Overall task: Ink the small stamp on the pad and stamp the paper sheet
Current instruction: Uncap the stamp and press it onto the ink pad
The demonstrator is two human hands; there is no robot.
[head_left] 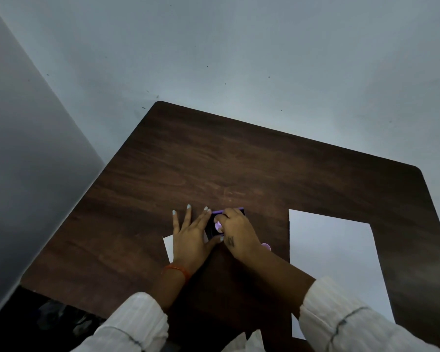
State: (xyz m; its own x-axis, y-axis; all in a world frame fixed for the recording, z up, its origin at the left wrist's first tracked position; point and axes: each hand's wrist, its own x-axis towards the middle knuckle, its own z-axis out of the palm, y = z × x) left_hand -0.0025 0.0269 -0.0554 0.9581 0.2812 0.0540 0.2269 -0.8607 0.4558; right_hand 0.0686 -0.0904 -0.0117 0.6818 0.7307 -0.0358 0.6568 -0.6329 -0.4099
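While our right hand pinches the small stamp down on the ink pad, our left hand lies flat, fingers spread, steadying it; the paper sheet on the worktop remains unstamped.

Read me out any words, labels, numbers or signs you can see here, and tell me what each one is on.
No text here can be read.
Right hand: a small dark mark on its back, too blurred to read.
Paper sheet: blank, with no stamp mark showing.
Ink pad: purple edge, no label visible.
Small stamp: pale purple, no lettering visible.
Table: bare wood grain only.
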